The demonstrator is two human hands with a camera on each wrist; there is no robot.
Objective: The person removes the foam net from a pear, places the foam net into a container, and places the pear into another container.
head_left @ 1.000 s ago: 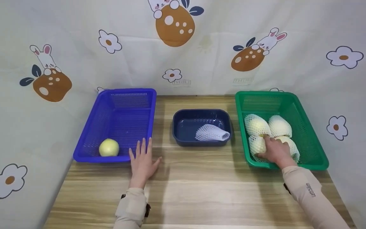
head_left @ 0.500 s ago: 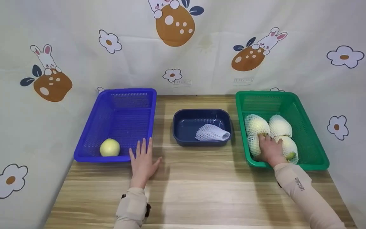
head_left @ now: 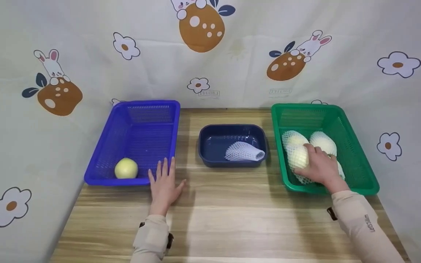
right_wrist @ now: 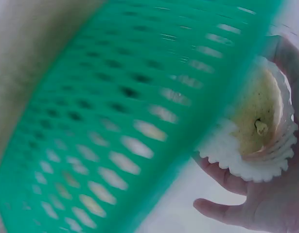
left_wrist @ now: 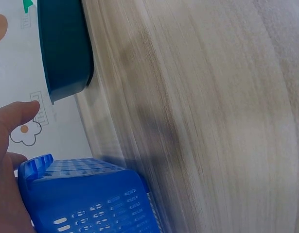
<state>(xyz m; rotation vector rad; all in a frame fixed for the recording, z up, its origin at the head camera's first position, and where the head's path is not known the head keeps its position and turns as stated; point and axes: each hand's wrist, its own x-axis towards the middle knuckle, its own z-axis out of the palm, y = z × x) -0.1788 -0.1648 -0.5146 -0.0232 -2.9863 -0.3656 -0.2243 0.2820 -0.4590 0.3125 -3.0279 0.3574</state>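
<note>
the green basket (head_left: 355, 166) holds netted fruits (head_left: 298, 157), one gripped by the right hand (head_left: 323, 167); navy tray (head_left: 212, 145), a foam net (head_left: 242, 151); blue basket (head_left: 148, 140), a bare fruit (head_left: 126, 168), spread left hand (head_left: 164, 188) at its rim.

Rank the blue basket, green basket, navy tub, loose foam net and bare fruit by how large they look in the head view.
1. Blue basket and green basket: too alike to rank
2. Navy tub
3. Foam net
4. Bare fruit

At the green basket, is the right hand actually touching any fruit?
Touching: the head view shows the right hand gripping a netted fruit, curled against its side.
</note>
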